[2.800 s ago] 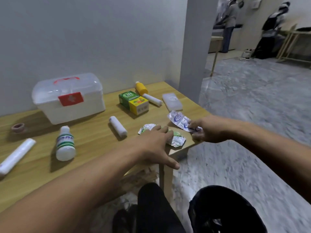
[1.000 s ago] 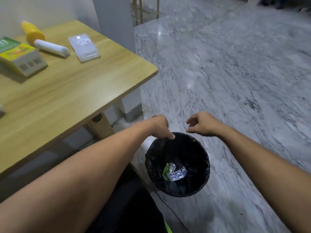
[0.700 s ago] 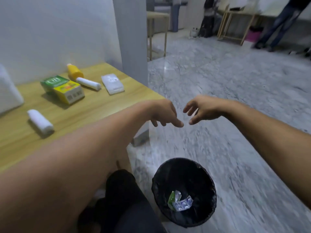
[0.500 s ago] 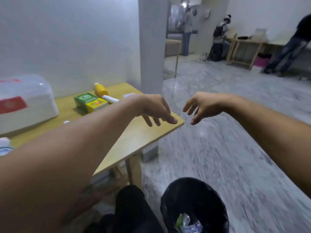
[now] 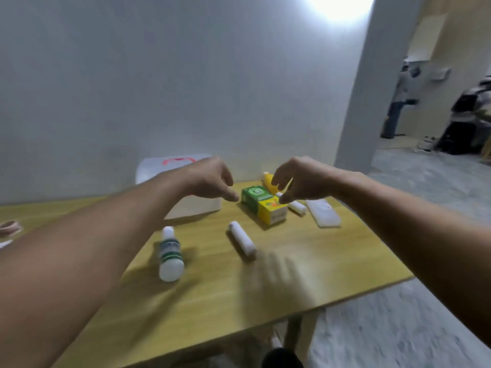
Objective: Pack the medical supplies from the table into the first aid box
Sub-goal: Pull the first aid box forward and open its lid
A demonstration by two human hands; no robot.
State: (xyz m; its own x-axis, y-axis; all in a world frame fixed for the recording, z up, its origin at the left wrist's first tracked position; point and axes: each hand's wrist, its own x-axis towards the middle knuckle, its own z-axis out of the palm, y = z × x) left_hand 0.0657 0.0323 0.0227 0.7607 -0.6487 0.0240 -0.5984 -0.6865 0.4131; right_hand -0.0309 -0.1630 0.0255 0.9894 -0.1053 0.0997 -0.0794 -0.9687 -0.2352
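The white first aid box (image 5: 159, 168) with a red handle stands shut at the back of the wooden table (image 5: 305, 282), partly hidden by my left arm. My left hand (image 5: 210, 179) hovers in front of it, empty, fingers apart. My right hand (image 5: 297, 179) hangs empty above the green box (image 5: 253, 196) and yellow box (image 5: 273, 212). A yellow bottle (image 5: 268, 179) and a white roll (image 5: 296, 207) lie behind them. A white flat pack (image 5: 322, 212), a second white roll (image 5: 242, 240) and a white bottle (image 5: 170, 253) also lie on the table.
A roll of tape (image 5: 9, 227) sits at the table's far left. A grey pillar (image 5: 364, 88) rises right of the table. Behind it, people (image 5: 398, 102) stand in a back room. Marble floor (image 5: 411, 328) lies to the right.
My view has swung from the black bin on the floor back up to the table. Both hands dropped the blister packs in the bin and now hover empty over the boxes.
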